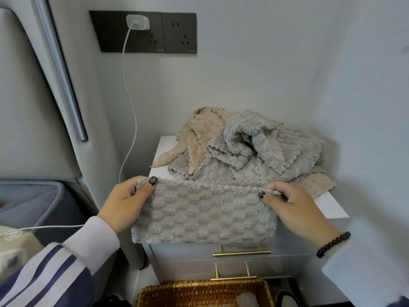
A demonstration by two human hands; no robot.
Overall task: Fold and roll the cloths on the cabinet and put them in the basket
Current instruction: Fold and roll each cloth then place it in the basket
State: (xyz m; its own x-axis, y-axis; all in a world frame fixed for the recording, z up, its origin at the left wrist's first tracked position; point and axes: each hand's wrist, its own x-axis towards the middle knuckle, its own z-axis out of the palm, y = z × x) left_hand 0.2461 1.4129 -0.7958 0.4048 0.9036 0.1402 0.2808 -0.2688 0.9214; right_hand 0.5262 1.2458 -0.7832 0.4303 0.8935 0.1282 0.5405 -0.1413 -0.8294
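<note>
I hold a grey fluffy cloth (203,213) folded in half, hanging in front of the white cabinet (329,207). My left hand (128,202) pinches its top left corner and my right hand (296,207) pinches its top right corner. Behind it, a loose pile of grey cloths (265,149) and beige cloths (199,134) lies on the cabinet top. A wicker basket (205,291) stands on the floor below the drawers, with something pale inside at its right.
A white charger (137,22) sits in a dark wall socket, and its cable (129,103) hangs down left of the cabinet. A padded headboard and bed edge (33,202) are at the left. Gold drawer handles (241,252) stick out below the cloth.
</note>
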